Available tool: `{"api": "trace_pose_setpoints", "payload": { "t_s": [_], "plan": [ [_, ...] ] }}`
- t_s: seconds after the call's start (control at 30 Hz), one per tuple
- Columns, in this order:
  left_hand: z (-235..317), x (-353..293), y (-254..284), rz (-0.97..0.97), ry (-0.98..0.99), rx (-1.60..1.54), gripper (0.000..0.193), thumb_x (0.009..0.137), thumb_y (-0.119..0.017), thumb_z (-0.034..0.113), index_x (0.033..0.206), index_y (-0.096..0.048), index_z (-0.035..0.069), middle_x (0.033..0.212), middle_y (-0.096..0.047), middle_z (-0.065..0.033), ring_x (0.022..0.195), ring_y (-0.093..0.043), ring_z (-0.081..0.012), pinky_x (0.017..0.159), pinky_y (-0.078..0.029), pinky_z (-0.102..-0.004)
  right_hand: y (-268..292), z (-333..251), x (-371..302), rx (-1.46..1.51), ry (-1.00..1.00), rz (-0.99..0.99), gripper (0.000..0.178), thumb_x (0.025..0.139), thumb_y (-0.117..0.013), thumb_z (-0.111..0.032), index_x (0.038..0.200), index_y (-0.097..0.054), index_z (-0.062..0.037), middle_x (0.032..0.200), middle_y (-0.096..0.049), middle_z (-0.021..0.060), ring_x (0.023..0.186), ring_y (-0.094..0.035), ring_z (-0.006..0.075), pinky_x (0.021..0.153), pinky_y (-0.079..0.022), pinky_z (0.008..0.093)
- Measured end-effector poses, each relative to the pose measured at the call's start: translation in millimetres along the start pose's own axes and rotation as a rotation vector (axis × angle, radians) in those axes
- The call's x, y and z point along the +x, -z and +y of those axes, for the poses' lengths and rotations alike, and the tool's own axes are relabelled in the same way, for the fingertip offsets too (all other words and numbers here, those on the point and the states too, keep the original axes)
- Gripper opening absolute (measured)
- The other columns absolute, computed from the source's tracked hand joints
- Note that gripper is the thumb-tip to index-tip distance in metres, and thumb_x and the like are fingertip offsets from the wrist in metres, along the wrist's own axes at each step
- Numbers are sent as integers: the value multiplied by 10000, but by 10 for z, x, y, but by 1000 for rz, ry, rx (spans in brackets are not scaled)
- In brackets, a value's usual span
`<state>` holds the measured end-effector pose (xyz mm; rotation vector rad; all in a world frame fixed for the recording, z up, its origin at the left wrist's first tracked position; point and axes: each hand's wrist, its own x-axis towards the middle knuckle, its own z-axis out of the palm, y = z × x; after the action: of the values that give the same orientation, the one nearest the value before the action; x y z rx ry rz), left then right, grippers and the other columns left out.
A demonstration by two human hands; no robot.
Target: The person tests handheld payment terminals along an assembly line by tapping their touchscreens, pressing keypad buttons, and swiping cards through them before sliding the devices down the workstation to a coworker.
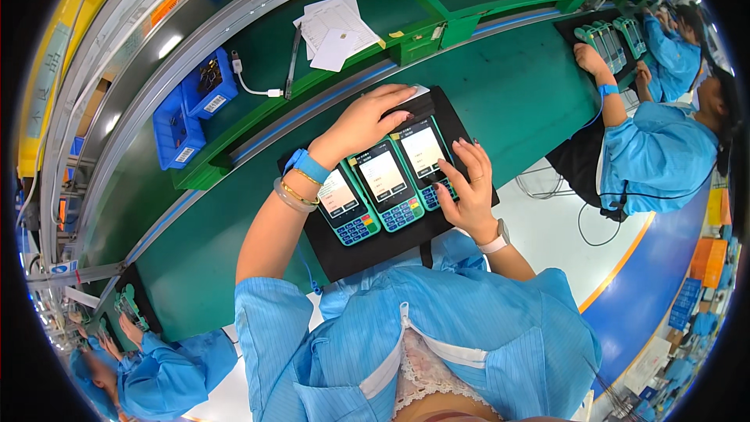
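Three handheld payment terminals lie side by side on a black mat (pixel 344 264), screens lit and keypads toward me. They are the left terminal (pixel 344 207), the middle terminal (pixel 384 185) and the right terminal (pixel 422 152). My left hand (pixel 363 121) reaches over their far ends, closed at the top of the right terminal on what looks like a white card (pixel 420 92), mostly covered by the fingers. My right hand (pixel 471 199) is open over the right terminal, fingers apart, index fingertip and thumb at the lower screen and keypad.
On the green bench (pixel 516 70), beyond the mat, are papers (pixel 332 19), white cards (pixel 336 48), a pen (pixel 294 62) and a white cable (pixel 254 92). Blue bins (pixel 180 129) stand at the far left. Co-workers (pixel 652 152) in blue sit on both sides.
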<state>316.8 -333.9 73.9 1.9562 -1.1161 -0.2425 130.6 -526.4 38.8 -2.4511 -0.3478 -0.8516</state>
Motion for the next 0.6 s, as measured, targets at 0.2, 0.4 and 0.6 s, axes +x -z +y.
{"api": "trace_pose_setpoints", "payload": {
  "t_s": [0.2,0.4,0.6],
  "plan": [
    [158,-83,129,132,-107,302,403,902,-664,167,1288,-618,62,1355,-569,-161,1217,-564,-341,1022,-463,-399,49,0,-28,20,1,17,355,773,-706,-136,1111,-679,-29,1324,-542,198,1234,-519,413,1053,-391,572],
    [-81,-512,846,927,58,770,342,869,-690,127,1207,-670,76,1278,-599,-178,1147,-573,-373,972,-472,-426,87,-31,-241,32,-18,-58,381,765,-701,-112,1133,-664,-18,1277,-566,192,1191,-541,382,1062,-398,560],
    [-516,-843,1088,845,138,1053,341,874,-694,154,1200,-659,62,1270,-589,-159,1207,-534,-387,1008,-441,-464,101,31,-416,39,-68,-111,475,769,-720,-131,1213,-618,4,1230,-590,178,1128,-568,337,1043,-420,526]
  ]
}}
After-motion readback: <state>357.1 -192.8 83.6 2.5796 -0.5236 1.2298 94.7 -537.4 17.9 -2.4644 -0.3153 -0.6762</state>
